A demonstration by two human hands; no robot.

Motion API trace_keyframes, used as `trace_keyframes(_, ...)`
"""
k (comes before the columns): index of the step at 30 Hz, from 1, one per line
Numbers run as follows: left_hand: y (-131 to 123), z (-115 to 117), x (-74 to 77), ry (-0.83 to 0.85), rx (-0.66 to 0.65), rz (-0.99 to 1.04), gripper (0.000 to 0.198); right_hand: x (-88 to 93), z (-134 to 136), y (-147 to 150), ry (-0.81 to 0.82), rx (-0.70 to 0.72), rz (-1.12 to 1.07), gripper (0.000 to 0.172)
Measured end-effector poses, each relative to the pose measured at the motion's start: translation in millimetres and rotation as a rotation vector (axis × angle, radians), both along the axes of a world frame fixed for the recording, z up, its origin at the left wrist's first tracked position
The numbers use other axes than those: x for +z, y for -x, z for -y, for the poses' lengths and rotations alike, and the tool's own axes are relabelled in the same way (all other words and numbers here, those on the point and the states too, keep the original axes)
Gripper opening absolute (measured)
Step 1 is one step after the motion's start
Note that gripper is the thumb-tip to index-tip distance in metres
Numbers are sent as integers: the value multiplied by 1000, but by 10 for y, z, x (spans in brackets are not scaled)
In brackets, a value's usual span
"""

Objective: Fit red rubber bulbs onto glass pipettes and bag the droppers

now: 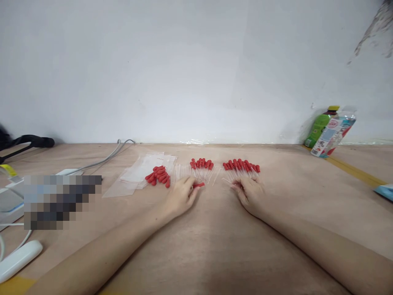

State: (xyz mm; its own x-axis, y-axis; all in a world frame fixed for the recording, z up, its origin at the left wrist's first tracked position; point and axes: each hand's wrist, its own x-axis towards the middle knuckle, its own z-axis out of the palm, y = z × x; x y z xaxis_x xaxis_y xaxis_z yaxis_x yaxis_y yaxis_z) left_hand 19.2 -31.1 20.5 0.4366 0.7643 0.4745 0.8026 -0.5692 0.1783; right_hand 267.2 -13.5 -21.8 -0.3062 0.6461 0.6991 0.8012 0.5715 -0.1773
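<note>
My left hand (181,196) is closed on a red rubber dropper bulb (199,185), whose end points to the right. Across a small gap, my right hand (250,192) pinches a thin clear dropper tube (227,181) that points left. Loose red bulbs (158,176) lie in a heap left of my left hand. Bare clear tubes (180,171) are lined up just behind that hand. Two rows of droppers with red bulbs fitted, a left row (202,164) and a right row (241,165), lie beyond my fingers. Part of the right row is hidden by my right hand.
Clear plastic bags (138,174) lie flat at the left, beside a grey cable (104,159). A white device (21,260) is at the near left. Two drink bottles, one green (319,129) and one pale (333,135), lean against the wall at the far right.
</note>
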Motion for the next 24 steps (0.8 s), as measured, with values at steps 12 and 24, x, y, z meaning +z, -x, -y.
trace_keyframes(12,-118,-20,-135,181,-151,222,16,103,123,146,33,156,38,22)
trace_keyframes(24,-192,36,-110,333,-149,369,19,126,168,221,59,248,30,22)
